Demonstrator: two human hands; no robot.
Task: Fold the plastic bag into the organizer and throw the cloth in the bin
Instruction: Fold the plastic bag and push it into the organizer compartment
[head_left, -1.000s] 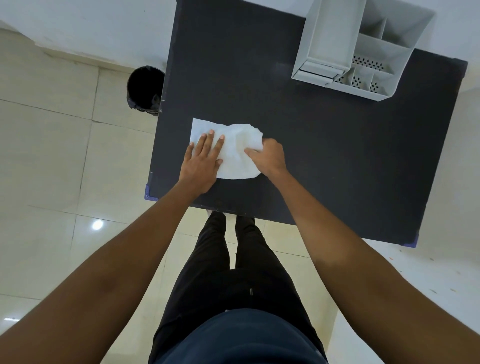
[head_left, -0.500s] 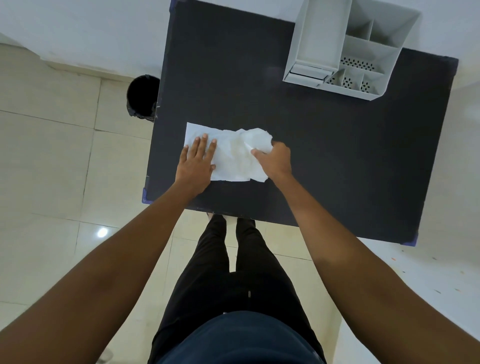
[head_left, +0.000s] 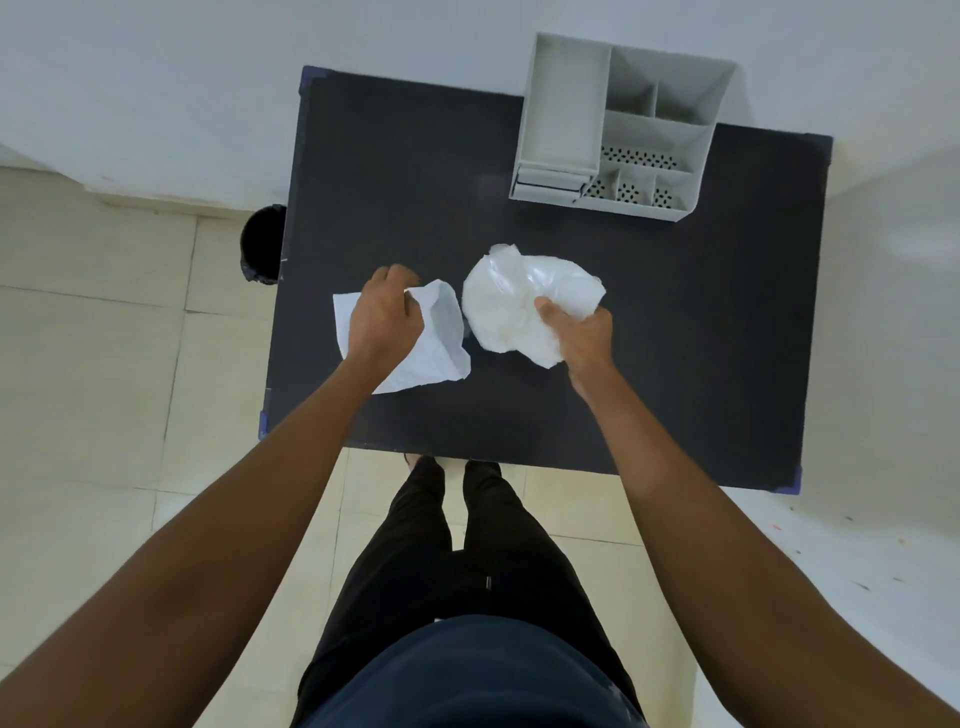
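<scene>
A flat white cloth (head_left: 436, 343) lies on the black table (head_left: 675, 322) near its left edge. My left hand (head_left: 383, 314) is closed on the cloth's upper part. A crumpled, translucent white plastic bag (head_left: 511, 301) sits just right of the cloth, apart from it. My right hand (head_left: 579, 332) grips the bag's lower right side. The grey organizer (head_left: 623, 130) stands at the table's far right, its compartments showing nothing inside. A black bin (head_left: 262, 244) stands on the floor by the table's left edge, partly hidden by the table.
Pale floor tiles (head_left: 93, 338) spread to the left and below the table. A white wall (head_left: 156, 78) runs behind the table. My legs in dark trousers (head_left: 457, 545) stand at the table's near edge.
The bag and cloth, earlier lying together under my hands, are now separate. My right hand has pulled the bag to the right, and my left hand has closed on the cloth.
</scene>
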